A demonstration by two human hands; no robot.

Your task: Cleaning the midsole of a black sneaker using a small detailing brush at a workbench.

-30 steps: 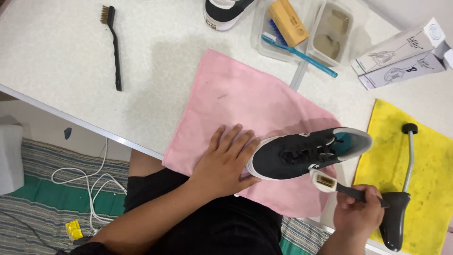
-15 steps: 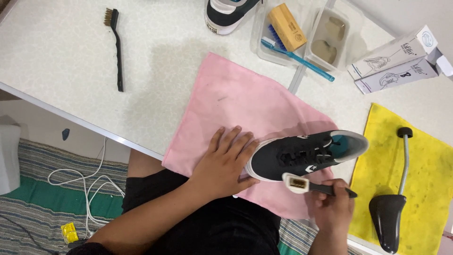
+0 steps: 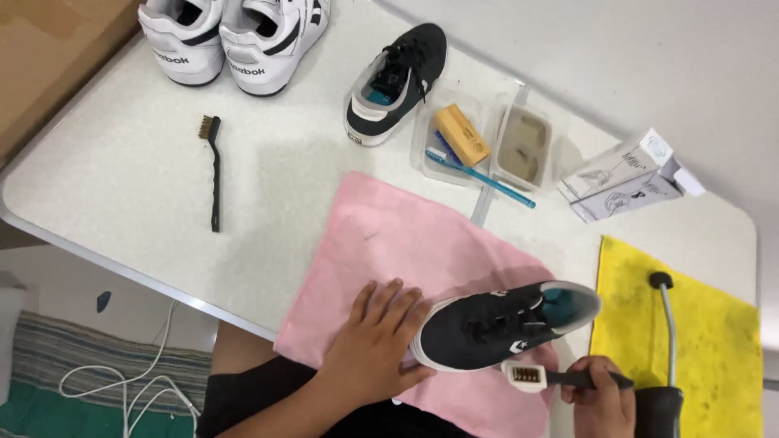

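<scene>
A black sneaker with a white sole and teal lining lies on its side on a pink cloth. My left hand grips the sneaker's toe end, fingers spread over the cloth. My right hand is closed on the dark handle of a small brush, whose white head with brass-coloured bristles rests against the sneaker's white sole edge near the middle.
A yellow cloth at right holds a black shoe tree. Behind are clear trays with a sponge block and blue toothbrush, a second black sneaker, two white sneakers, a black wire brush and white boxes.
The view has tilted up, showing more of the table's far side. My right hand has drawn the brush from the heel side toward the middle of the sole. My left hand keeps its hold.
</scene>
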